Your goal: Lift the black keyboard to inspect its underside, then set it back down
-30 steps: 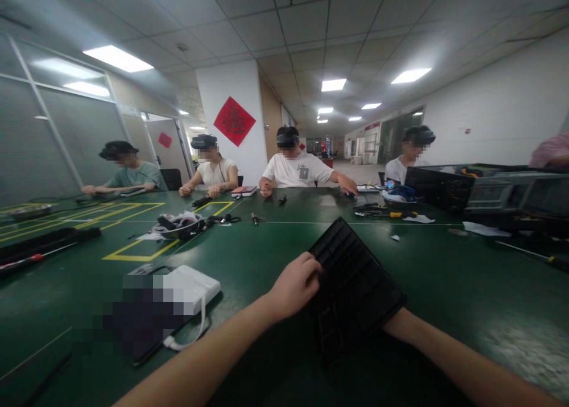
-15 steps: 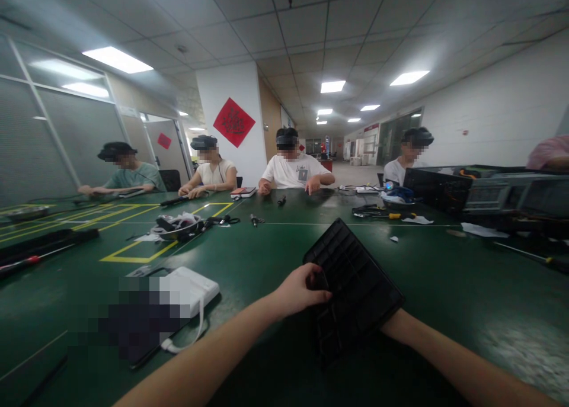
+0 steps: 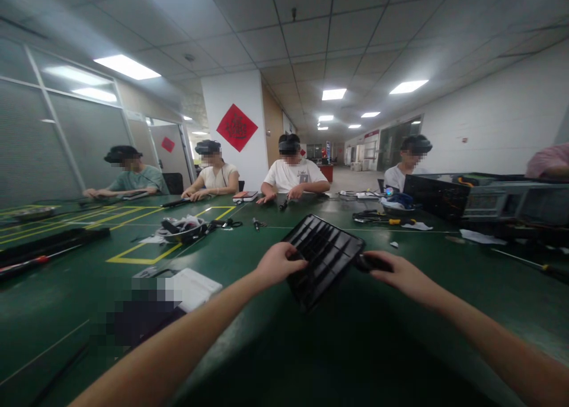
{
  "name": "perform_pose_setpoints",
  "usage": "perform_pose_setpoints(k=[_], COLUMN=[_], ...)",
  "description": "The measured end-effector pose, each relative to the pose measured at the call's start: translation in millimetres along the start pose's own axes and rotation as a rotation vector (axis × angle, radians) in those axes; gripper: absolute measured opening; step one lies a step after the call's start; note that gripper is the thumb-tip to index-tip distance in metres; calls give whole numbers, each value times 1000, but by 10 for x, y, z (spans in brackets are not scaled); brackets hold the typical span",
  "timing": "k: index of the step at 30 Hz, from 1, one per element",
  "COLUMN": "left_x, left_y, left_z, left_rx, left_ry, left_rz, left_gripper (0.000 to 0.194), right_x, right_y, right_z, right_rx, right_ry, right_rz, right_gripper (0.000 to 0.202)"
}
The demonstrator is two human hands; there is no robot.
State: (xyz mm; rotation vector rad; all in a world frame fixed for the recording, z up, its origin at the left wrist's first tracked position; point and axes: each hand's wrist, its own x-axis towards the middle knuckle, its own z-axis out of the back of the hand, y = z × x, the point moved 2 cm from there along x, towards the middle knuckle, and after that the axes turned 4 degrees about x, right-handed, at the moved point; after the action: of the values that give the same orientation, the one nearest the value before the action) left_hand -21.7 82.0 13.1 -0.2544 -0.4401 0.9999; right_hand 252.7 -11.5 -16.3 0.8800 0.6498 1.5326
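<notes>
In the head view, my left hand [image 3: 279, 263] is closed on the left edge of a black ribbed plastic panel [image 3: 323, 254], thumb lying over its ribbed face. The panel is tilted above the green table, ribs towards me. At its right edge, my right hand [image 3: 406, 275] is closed on a small black rounded object [image 3: 373, 262]. Whether that object is joined to the panel or only beside it, I cannot tell. The panel's far face is hidden.
A white box [image 3: 195, 288] and a blurred-out dark item lie left on the green table [image 3: 249, 371]. Beyond are a bowl of cables [image 3: 182, 229], yellow-handled pliers [image 3: 395, 221], a screwdriver [image 3: 520, 259] and an open computer case [image 3: 484, 199]. Several people sit around the table.
The panel has moved left and turned, its ribs now catching the light. My right hand has come out from behind it to its right edge, with the black rounded object now showing.
</notes>
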Motion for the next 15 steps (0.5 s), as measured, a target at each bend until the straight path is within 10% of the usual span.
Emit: perform_pose_setpoints(k=[8,15], left_x=[213,198], left_y=[1225,1770], left_z=[671,769], left_rx=[282,345], left_ry=[-25,-21], left_rz=[473,618], left_gripper=[42,42], right_x=[-406,-651], right_y=[-1393,-1846], right_z=[1336,1560], right_rx=[-458,-459], right_ry=[-206,-256], right_rz=[-233,-337], right_gripper=[56,59])
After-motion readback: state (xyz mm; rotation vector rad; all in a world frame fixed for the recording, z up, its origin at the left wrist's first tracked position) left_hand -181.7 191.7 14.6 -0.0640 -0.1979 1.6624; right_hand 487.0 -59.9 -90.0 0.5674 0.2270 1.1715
